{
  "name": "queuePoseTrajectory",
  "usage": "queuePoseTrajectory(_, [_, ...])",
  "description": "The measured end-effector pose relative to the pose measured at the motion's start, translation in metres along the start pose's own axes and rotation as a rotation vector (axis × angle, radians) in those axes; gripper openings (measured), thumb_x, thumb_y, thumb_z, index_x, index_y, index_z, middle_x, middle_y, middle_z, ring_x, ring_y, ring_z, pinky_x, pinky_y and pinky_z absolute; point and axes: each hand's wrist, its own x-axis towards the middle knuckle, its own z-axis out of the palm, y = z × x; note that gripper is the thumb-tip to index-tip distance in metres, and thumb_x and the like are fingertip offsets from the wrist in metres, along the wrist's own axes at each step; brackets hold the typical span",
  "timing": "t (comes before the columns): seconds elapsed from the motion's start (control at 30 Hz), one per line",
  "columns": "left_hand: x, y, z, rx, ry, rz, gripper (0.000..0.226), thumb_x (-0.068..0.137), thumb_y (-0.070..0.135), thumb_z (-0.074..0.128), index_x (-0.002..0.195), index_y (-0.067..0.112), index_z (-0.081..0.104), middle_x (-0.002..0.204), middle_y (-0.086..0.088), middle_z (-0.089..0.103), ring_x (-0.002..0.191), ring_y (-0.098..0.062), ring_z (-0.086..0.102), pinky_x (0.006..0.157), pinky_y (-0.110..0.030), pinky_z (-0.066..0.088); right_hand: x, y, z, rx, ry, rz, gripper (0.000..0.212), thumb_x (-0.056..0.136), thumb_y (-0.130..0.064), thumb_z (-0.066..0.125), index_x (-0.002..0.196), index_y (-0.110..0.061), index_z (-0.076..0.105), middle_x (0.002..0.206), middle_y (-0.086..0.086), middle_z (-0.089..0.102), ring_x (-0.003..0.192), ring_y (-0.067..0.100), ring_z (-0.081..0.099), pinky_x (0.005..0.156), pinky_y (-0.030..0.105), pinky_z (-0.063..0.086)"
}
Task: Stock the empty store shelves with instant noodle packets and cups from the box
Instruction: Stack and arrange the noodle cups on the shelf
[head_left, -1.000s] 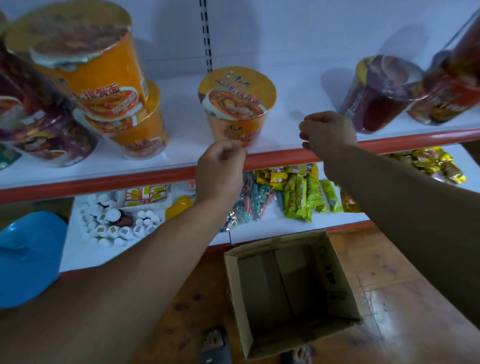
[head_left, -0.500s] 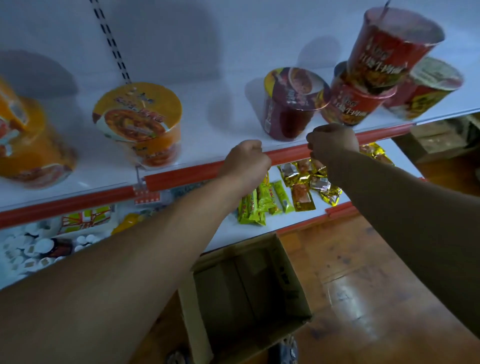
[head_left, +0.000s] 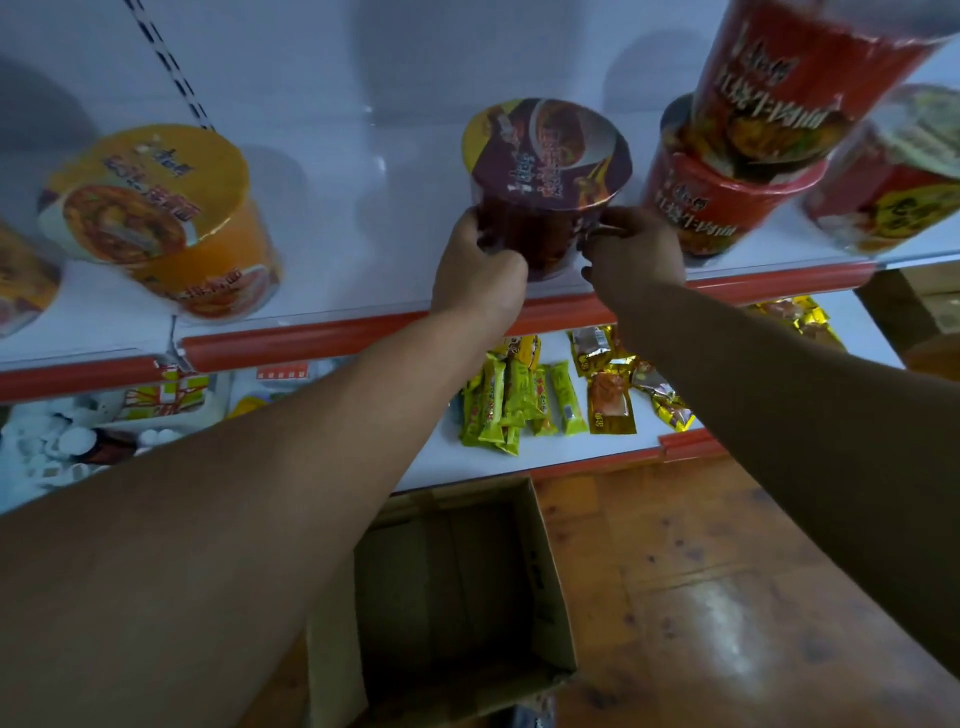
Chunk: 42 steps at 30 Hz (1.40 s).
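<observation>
A dark purple noodle cup (head_left: 545, 176) stands on the white shelf (head_left: 363, 249) with a red front rail. My left hand (head_left: 480, 270) grips its left side and my right hand (head_left: 631, 254) grips its right side. Left of it stands an orange noodle cup (head_left: 166, 218). To the right, red noodle cups (head_left: 727, 202) are stacked two high, with another red cup (head_left: 893, 182) beyond them. The cardboard box (head_left: 457, 597) sits open on the floor below my arms, and nothing shows inside it.
The lower shelf (head_left: 452, 457) holds green snack sticks (head_left: 514, 400), gold and brown sachets (head_left: 613, 395) and small white items (head_left: 62, 441) at the left. Another orange cup shows at the far left edge. Wooden floor (head_left: 701, 571) lies right of the box.
The view has swung right. Both hands moved from the shelf's rail, holding nothing, up to the purple cup and now grip it from either side.
</observation>
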Motion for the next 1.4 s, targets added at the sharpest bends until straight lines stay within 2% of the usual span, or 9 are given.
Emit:
queuePoseTrajectory(0.43, [0.011,-0.033,-0.079,-0.024,0.153,0.042,0.055,0.083,-0.011,0.041,0.128,0.016,0.056,0.124,0.003,0.06,0.116,-0.01,0.055,0.08,-0.02,0.041,-0.022,-0.008,0.055,0.066,-0.169,-0.011,0.037,0.086,-0.001,0.052,0.113,-0.018,0.071,0.102,-0.002,0.072,0.102,0.022,0.068,0.093,0.046,0.055])
queuePoseTrajectory(0.6, [0.003,-0.043,-0.087,-0.067,0.151,0.037,0.069,0.089,-0.013,0.038,0.152,0.014,0.03,0.15,-0.003,0.043,0.138,-0.013,0.041,0.109,-0.034,0.039,-0.021,-0.019,0.067,0.073,-0.175,-0.035,0.048,0.084,0.003,0.043,0.12,-0.022,0.064,0.125,-0.006,0.065,0.118,0.016,0.06,0.103,0.041,0.049])
queuePoseTrajectory(0.73, [0.006,-0.049,-0.086,-0.063,0.135,0.086,0.068,0.08,-0.014,0.037,0.139,0.016,0.049,0.122,0.013,0.06,0.105,0.01,0.056,0.085,-0.013,0.044,-0.032,-0.023,0.075,0.139,-0.191,-0.023,0.052,0.082,0.011,0.038,0.1,-0.03,0.064,0.111,-0.006,0.071,0.107,0.013,0.066,0.099,0.039,0.052])
queuePoseTrajectory(0.83, [0.015,-0.043,-0.09,-0.012,0.177,0.056,0.068,0.081,-0.008,0.041,0.14,0.023,0.049,0.13,0.009,0.062,0.116,-0.01,0.055,0.092,-0.027,0.045,-0.035,-0.017,0.072,0.179,-0.19,0.0,0.047,0.086,0.013,0.037,0.102,-0.018,0.068,0.107,0.001,0.072,0.098,0.012,0.07,0.088,0.031,0.056])
queuePoseTrajectory(0.93, [0.025,-0.038,-0.099,0.03,0.176,0.019,0.063,0.086,-0.005,0.04,0.141,0.024,0.049,0.133,0.005,0.059,0.118,-0.017,0.052,0.079,-0.019,0.043,-0.033,-0.014,0.069,0.151,-0.177,-0.008,0.04,0.088,0.007,0.043,0.107,-0.013,0.071,0.101,0.002,0.073,0.094,0.011,0.071,0.085,0.03,0.058])
queuePoseTrajectory(1.03, [0.023,-0.046,-0.1,0.003,0.225,0.011,0.058,0.087,0.002,0.042,0.143,0.015,0.047,0.141,0.0,0.055,0.126,-0.019,0.051,0.099,-0.033,0.046,-0.026,-0.016,0.072,0.155,-0.152,-0.005,0.048,0.089,0.006,0.039,0.127,-0.013,0.062,0.121,0.0,0.067,0.109,0.013,0.065,0.097,0.034,0.053])
queuePoseTrajectory(1.13, [0.018,-0.052,-0.094,-0.017,0.282,0.053,0.046,0.087,0.002,0.042,0.127,0.015,0.06,0.12,0.004,0.067,0.108,-0.014,0.058,0.081,-0.025,0.042,-0.027,-0.022,0.077,0.099,-0.208,-0.03,0.055,0.088,0.009,0.039,0.13,-0.019,0.06,0.132,-0.001,0.062,0.122,0.016,0.058,0.107,0.04,0.046])
queuePoseTrajectory(1.23, [0.022,-0.05,-0.092,-0.018,0.275,0.083,0.048,0.087,-0.002,0.04,0.125,0.017,0.062,0.118,0.006,0.068,0.104,-0.012,0.056,0.069,-0.017,0.037,-0.034,-0.025,0.078,0.111,-0.24,-0.026,0.057,0.084,0.014,0.034,0.095,-0.029,0.07,0.111,-0.002,0.072,0.11,0.017,0.065,0.101,0.043,0.051])
queuePoseTrajectory(1.4, [0.028,-0.046,-0.102,0.018,0.237,0.032,0.053,0.088,-0.003,0.038,0.135,0.016,0.055,0.122,-0.003,0.063,0.105,-0.017,0.054,0.074,-0.025,0.049,-0.037,-0.018,0.073,0.18,-0.228,-0.005,0.045,0.09,0.011,0.036,0.118,-0.009,0.066,0.112,0.005,0.071,0.098,0.011,0.069,0.09,0.032,0.057])
